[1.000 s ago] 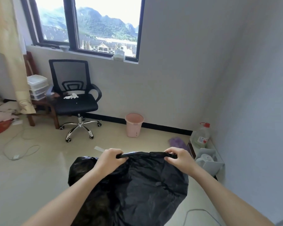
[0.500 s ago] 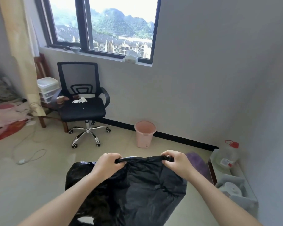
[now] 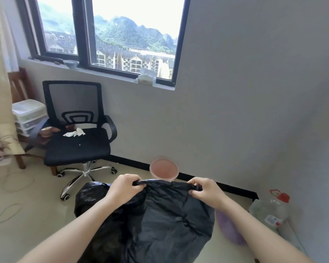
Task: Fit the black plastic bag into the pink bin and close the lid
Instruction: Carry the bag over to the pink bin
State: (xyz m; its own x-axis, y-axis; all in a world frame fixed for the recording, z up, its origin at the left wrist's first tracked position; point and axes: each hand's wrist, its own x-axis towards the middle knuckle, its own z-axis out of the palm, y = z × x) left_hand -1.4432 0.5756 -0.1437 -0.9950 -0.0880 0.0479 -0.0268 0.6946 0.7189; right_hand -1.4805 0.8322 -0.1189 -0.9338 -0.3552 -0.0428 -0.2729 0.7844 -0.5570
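A black plastic bag [image 3: 160, 221] hangs in front of me, stretched between both hands by its top edge. My left hand [image 3: 124, 187] grips the rim on the left and my right hand [image 3: 205, 191] grips it on the right. The pink bin [image 3: 164, 170] stands on the floor against the wall, just beyond the bag's top edge. Its mouth is open; its lower half is hidden behind the bag. No lid shows on it.
A black office chair [image 3: 78, 133] on castors stands to the left under the window. A purple object [image 3: 230, 230] and a clear water jug [image 3: 272, 211] with a red cap lie on the right by the wall. Cables [image 3: 11, 209] trail over the floor at left.
The view has moved closer to the wall and the pink bin, which now sits right behind the bag's rim. Both hands keep the same hold on the bag.
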